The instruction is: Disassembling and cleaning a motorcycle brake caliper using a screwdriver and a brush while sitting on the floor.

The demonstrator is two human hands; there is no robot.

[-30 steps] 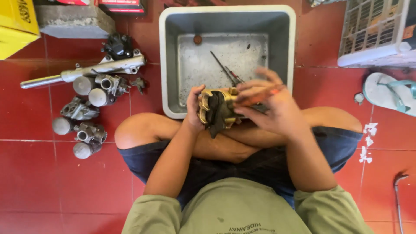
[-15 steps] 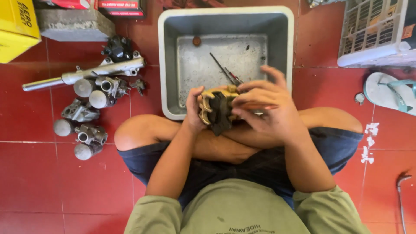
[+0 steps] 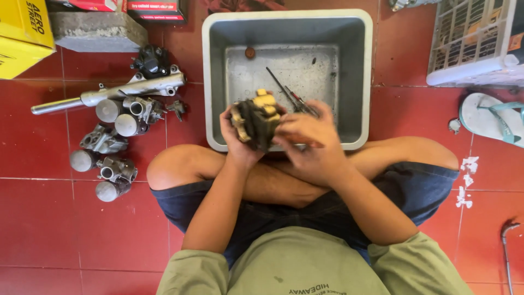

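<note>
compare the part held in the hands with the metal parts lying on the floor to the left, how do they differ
The held part is dark with tan-gold pieces; the floor parts are silver-grey. The held part is one piece, gripped by the left hand with the right hand against it, above the grey tub; the floor parts are a loose, untouched group on red tiles. Both look like grimy mechanical components.

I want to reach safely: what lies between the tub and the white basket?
Head view: only bare red floor between the tub and the basket.
</note>
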